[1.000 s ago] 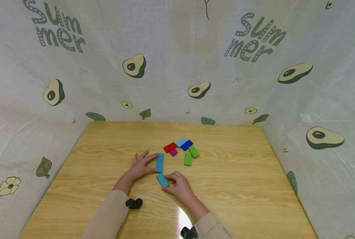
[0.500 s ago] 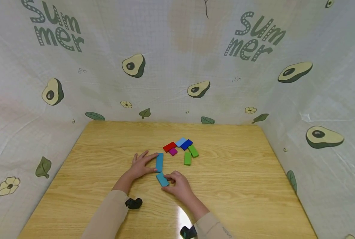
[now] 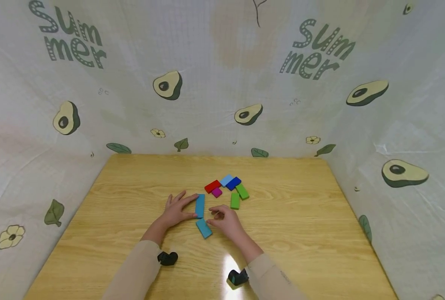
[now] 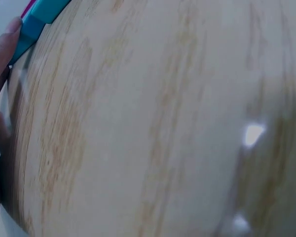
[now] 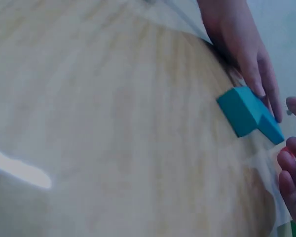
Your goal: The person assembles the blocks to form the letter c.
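A long blue block [image 3: 200, 206] lies on the wooden table, its length pointing away from me. My left hand [image 3: 175, 210] holds it from the left, index fingertip by the far end and thumb by the near end. Just below it lies a shorter blue block [image 3: 203, 228], turned at an angle, with one corner close to the long block's near end. Beside that shorter block, on its right, is my right hand [image 3: 227, 223], fingers loosely bent with nothing between them. In the right wrist view both blocks show as teal, the shorter block [image 5: 239, 112] in front.
Beyond the hands lie a red block [image 3: 213, 186], a magenta block [image 3: 216, 192], a light blue block [image 3: 227, 180], a dark blue block [image 3: 233, 183] and two green blocks [image 3: 235, 201], forming an arc. A printed cloth [image 3: 207, 125] hangs behind and beside the table.
My right hand has let go of the shorter blue block and moved up and slightly right. That block stays at the long block's near end. My left hand keeps its place.
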`<state>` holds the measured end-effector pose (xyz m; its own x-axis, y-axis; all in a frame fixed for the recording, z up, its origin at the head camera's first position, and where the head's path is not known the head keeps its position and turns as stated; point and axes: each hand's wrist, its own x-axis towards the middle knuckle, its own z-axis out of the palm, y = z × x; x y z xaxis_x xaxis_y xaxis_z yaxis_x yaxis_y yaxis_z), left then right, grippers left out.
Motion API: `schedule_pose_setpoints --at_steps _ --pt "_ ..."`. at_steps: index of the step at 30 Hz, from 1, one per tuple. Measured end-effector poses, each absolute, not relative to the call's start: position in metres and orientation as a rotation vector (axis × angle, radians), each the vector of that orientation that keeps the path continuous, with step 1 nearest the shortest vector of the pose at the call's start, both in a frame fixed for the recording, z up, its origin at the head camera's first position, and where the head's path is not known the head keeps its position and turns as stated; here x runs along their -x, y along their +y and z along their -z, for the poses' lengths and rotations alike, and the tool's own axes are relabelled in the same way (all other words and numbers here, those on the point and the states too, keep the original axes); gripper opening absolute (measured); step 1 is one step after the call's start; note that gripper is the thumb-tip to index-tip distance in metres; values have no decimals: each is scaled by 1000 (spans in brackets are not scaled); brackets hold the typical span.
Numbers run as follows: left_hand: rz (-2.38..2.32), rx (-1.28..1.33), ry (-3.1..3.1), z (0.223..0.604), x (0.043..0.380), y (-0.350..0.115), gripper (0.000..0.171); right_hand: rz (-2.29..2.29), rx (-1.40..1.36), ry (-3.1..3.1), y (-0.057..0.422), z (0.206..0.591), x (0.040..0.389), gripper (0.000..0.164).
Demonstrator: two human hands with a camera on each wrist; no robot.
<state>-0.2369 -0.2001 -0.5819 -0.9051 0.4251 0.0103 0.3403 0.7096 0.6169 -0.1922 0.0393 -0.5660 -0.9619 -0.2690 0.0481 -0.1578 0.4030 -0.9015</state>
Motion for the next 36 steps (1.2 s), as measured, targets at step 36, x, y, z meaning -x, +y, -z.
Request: schedule_pose_setpoints --at_steps 36 --pt "-959 -635 2798 587 234 -204 73 797 646 2751 30 537 304 46"
